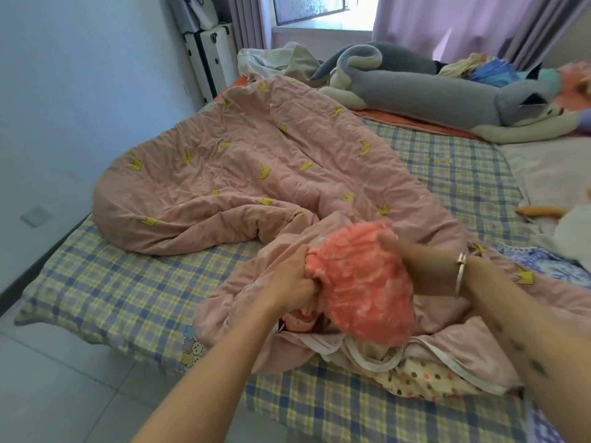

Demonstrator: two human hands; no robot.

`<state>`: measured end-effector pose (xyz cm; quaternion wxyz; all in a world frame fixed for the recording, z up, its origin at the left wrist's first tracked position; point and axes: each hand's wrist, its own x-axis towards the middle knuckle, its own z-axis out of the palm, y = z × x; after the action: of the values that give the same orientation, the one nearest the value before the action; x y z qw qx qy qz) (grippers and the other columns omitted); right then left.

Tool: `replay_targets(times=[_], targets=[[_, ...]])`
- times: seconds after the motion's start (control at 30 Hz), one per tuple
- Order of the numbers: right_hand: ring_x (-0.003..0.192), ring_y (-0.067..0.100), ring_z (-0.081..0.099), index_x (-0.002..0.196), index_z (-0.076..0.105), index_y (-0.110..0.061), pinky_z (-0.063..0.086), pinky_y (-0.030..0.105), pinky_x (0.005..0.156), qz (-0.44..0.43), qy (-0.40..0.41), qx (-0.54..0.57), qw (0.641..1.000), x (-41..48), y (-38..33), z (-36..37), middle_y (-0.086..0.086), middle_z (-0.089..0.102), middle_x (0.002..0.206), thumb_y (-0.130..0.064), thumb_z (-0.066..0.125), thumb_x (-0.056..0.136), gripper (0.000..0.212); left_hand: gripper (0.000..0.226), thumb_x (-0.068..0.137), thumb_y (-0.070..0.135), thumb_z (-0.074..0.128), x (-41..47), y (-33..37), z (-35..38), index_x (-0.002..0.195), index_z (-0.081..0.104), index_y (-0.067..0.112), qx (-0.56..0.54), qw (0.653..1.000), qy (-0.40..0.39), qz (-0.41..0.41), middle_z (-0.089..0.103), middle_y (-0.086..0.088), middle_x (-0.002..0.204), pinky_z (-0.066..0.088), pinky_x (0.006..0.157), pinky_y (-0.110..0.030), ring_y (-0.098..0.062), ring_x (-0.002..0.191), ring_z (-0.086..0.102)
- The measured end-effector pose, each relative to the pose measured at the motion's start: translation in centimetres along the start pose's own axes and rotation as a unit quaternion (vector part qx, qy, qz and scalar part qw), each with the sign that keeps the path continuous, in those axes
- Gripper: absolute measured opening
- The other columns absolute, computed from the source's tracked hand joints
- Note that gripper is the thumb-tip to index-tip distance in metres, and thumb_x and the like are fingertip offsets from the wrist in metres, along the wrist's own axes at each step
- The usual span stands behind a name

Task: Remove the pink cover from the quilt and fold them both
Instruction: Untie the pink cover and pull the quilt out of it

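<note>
The quilt [358,282] bulges out of the cover's mouth in a coral bunch at the near edge of the bed [105,282]. The cover [243,161] trails off toward the far left corner. My left hand [292,281] clenches the cover's rim right against the quilt. My right hand [415,260] is sunk into the quilt and blurred, so I cannot tell its grip. If I yank, the quilt may jam in the narrow opening, strain the seam, or drag everything onto the floor [64,378].

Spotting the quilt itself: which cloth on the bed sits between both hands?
The fuzzy coral-pink quilt, between left hand and right hand; the pale pink crown-print cover bunches around it, the polka-dot cloth lies nearer.
</note>
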<state>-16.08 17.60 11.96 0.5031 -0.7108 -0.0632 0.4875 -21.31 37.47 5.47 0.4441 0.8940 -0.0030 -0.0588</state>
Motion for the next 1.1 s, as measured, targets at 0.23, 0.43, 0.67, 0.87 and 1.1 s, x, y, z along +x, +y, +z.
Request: replay_targets(times=[0.23,0.43,0.67,0.87,1.1], targets=[[0.100,0.031,0.059,0.123,0.047,-0.009,0.029,0.051,0.102,-0.247,0.409,-0.581,0.659,3.9,-1.1,4.4,0.014,0.061,0.114,-0.027,0.046,0.071,0.055,0.046,0.075,0.013,0.047,1.1,0.7,0.6,0.121,0.052,0.010,0.170,0.981,-0.055,0.081,0.052,-0.003,0.127,0.043,0.093,-0.031,-0.022,0.118,0.049],[0.119,0.029,0.046,0.135,0.026,-0.012,0.028,0.041,0.106,-0.072,0.163,-0.592,0.786,5.4,2.1,5.8,0.008,0.054,0.122,-0.038,0.063,0.074,0.077,0.033,0.066,0.004,0.068,0.0,-0.4,0.8,0.090,0.051,0.017,0.076,0.995,0.054,0.046,0.050,0.010,0.080,0.036,0.060,-0.011,-0.014,0.079,0.052],[0.103,0.028,0.057,0.103,0.062,-0.006,0.043,0.032,0.089,-0.184,0.353,-0.334,0.854,5.8,2.6,5.1,0.010,0.064,0.108,-0.026,0.054,0.075,0.036,0.089,0.060,0.060,0.060,-3.1,-3.6,2.6,0.138,0.030,0.029,0.104,0.990,0.089,-0.032,0.037,0.011,0.137,0.029,0.109,-0.046,-0.012,0.127,0.034],[0.062,-0.011,0.055,0.103,0.064,-0.012,0.035,-0.003,0.058,-0.266,0.311,-0.020,0.912,2.9,-0.1,5.0,-0.014,0.057,0.070,0.005,0.062,0.068,0.039,0.073,0.087,0.035,0.054,-2.9,-3.8,2.7,0.139,0.003,0.030,0.188,0.946,0.202,-0.169,0.007,-0.004,0.147,0.020,0.109,-0.056,-0.034,0.137,0.011],[0.035,-0.003,0.044,0.037,0.052,-0.012,0.034,0.008,0.041,-0.122,0.131,-0.070,0.981,2.8,0.9,3.3,-0.003,0.049,0.034,0.016,0.052,0.067,0.041,0.039,0.098,0.023,0.039,-2.2,-4.9,-2.3,0.137,0.035,0.028,0.370,0.918,0.091,-0.109,0.020,-0.015,0.149,0.034,0.105,-0.040,-0.036,0.133,0.029]])
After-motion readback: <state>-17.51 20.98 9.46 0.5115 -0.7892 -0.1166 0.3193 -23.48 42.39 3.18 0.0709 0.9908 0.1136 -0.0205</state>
